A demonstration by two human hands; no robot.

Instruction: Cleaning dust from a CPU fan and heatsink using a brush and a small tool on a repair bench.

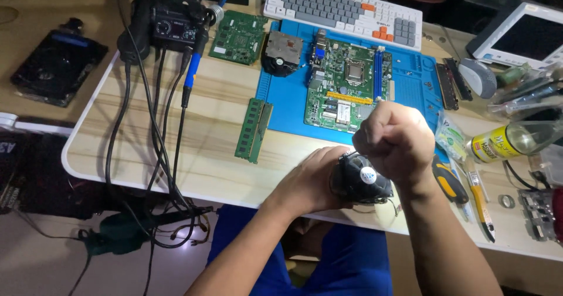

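Left hand (314, 179) wraps the left side of a black round fan (359, 179) at the near table edge, fingers curled around it, gripping. Right hand (394, 140) is a closed fist right above the fan, touching its top; whether it pinches anything can't be told. Fan has a white centre sticker, thin wires trailing off its near right side. Blue-clad lap below the table edge.

Just right of the fan: yellow-black screwdriver (448, 180), then a yellow-handled tool (482, 205). Further right a clear bottle (510, 140) with yellow label lying on its side.

Left of the hands, a green RAM stick (253, 130) lies on the wooden table (146, 132), just off the near-left corner of the blue mat (410, 76). Black cables (158, 143) run over the table's left part and hang off the near edge.

On the mat: green motherboard (346, 85) in the middle, another cooler (282, 53) at its far left.

Far: small green board (239, 37) left of the mat, black soldering station (170, 20) far left, white-grey keyboard (343, 12) with orange keys behind the mat, grey mouse (478, 76) far right.
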